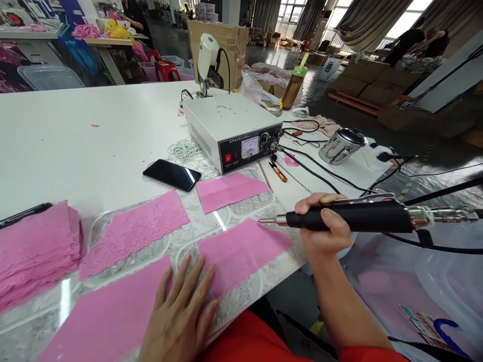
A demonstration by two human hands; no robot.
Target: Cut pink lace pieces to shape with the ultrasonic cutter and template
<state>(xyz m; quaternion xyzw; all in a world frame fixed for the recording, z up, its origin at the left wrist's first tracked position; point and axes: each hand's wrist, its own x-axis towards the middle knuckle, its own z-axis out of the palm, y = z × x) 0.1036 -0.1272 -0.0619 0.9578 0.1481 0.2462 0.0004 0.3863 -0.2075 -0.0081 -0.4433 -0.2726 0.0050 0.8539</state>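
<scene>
My right hand [328, 226] grips a black ultrasonic handpiece [362, 216] with a pointed metal tip. The tip is at the upper edge of a pink fabric piece [241, 256]; I cannot tell whether it touches. Fingers extended, my left hand [184, 301] lies flat over that piece's left edge and the right edge of a larger pink piece [109, 311]. Farther back lie a lacy pink piece [139, 231] and a plain pink strip [230, 191]. A thick stack of pink fabric [37, 251] sits at far left.
A white control box [234, 123] stands at the back, its cable running to the handpiece. Around it are a phone [171, 174], tangled thread [188, 153], orange snips [278, 172], a metal mug [341, 146] and a brown bottle [292, 90]. A clear plastic bin [426, 271] stands right.
</scene>
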